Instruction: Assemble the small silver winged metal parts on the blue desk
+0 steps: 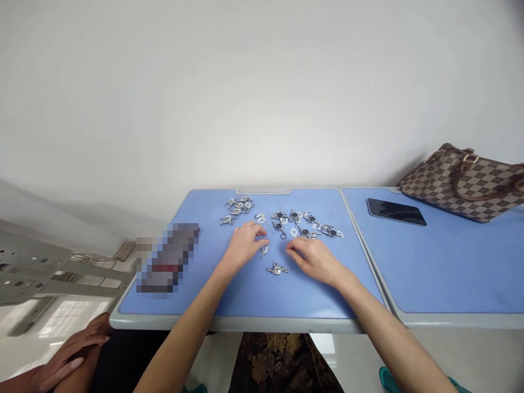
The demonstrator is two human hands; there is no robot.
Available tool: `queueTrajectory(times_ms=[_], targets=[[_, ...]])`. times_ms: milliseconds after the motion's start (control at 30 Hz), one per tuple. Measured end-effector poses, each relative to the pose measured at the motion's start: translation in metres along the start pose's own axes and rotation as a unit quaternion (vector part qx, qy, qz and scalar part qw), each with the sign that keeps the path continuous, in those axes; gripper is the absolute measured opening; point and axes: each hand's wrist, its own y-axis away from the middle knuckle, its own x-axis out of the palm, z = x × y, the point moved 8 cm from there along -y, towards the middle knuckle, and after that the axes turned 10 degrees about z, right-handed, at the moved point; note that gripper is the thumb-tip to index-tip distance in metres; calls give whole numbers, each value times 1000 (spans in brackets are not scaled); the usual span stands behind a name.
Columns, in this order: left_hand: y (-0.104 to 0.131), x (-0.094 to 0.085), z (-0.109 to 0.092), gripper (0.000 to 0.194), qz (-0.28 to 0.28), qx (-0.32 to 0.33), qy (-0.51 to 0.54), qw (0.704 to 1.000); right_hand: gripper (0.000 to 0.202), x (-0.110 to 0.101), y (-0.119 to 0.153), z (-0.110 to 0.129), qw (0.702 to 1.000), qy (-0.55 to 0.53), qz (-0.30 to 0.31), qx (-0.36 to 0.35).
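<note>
From where I sit, the pale wall (pixel 262 93) is the biggest thing on my feed, running behind the bench (pixel 184 305) and the neighbouring bench (pixel 446 273) butted against its right edge. A checkered handbag (pixel 470 185) stands along the neighbouring bench's back edge. Just off the main bench's front left corner I see another person's hand (pixel 79 349). A dark object (pixel 167 259) lies along the left edge (pixelated on my side, so I can't name it). I have both of the wearer's hands around the middle of the main bench. The left hand (pixel 244 244) is half curled, its thumb over a small metal part (pixel 264 250); I can't tell whether it grips it. The right hand (pixel 314 258) has thumb and forefinger drawn together, and I can't tell if anything is between them. A smartphone (pixel 396 212) lies near the neighbouring bench's back left corner. Black-centred metal fittings (pixel 294 215) scatter toward the main bench's back right, and a pile of pale-centred fittings (pixel 239 206) sits near its back edge, left of centre. One lone fitting (pixel 278 269) lies between the hands, nearer the front edge. Smallest, I make out a flat oval plate (pixel 293 232) and a dark ring (pixel 283 236) among the scatter.
</note>
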Motion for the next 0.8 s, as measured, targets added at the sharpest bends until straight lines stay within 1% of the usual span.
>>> queueTrajectory(times_ms=[167,267,333,500,633,700,800], targets=[[-6,5,4,3,9,5,44,999,11,-2,-1,-3,1000,10,-5,5],[-5,4,8,4,3,0,92,996,11,-4,0,-2,1000,1,-15,-1],[-3,4,10,9,2,-2,137,991,11,-5,1,0,999,-10,-28,-12],[1,10,5,25,38,11,257,966,10,-9,5,6,994,-24,-91,-50],[6,18,-4,29,56,7,373,926,15,-7,5,10,991,5,-126,-52],[8,20,-9,30,52,12,397,916,18,-5,4,12,989,42,-136,-51],[10,21,-16,30,45,32,401,915,17,-3,4,15,984,89,-149,-45]])
